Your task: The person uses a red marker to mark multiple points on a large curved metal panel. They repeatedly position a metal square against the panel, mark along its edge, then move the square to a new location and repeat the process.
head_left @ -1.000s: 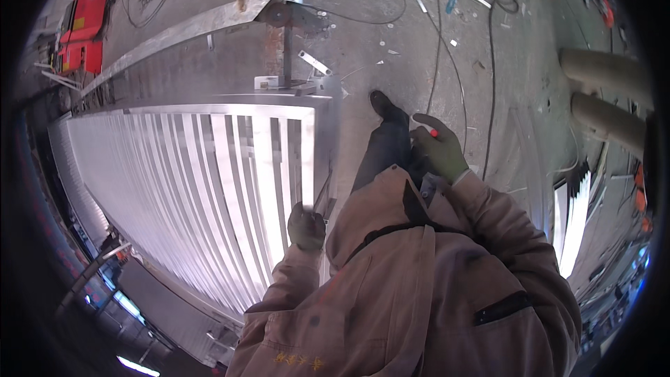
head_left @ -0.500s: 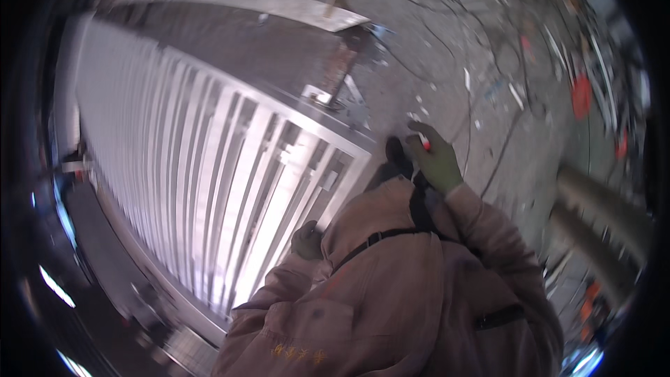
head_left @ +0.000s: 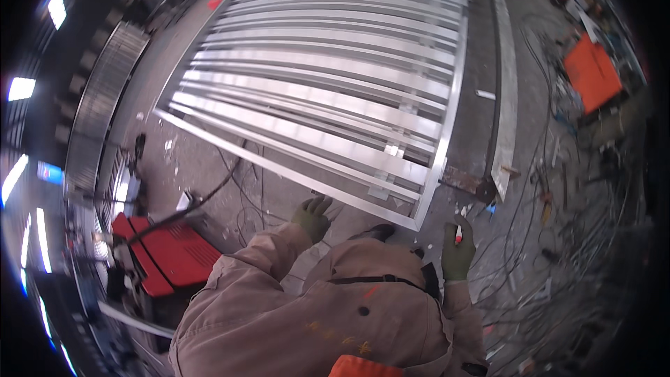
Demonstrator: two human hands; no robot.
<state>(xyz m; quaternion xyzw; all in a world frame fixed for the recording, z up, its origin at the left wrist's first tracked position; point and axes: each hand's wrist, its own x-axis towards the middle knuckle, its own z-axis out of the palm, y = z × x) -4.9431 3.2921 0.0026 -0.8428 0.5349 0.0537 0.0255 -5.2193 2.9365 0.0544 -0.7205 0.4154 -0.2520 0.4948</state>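
Observation:
A large silver metal frame with many parallel slats lies in front of me, its near rail and right corner closest to my body. My left hand, in a grey-green glove, is just short of that near rail, fingers stretched out; whether they touch it I cannot tell. My right hand, gloved alike, hangs beyond the near right corner of the frame. Its fingers are closed round a small white stick with a red end, which looks like a marker.
A red machine case with a dark cable stands at left. Along the frame's right side runs a long metal beam. Cables and scraps litter the floor to the right, near an orange box. Another slatted panel is at far left.
My view has swung round to the left, so the slatted frame now lies ahead instead of at left. My left hand has come forward from beside my body. The white-and-red stick stays in my right hand.

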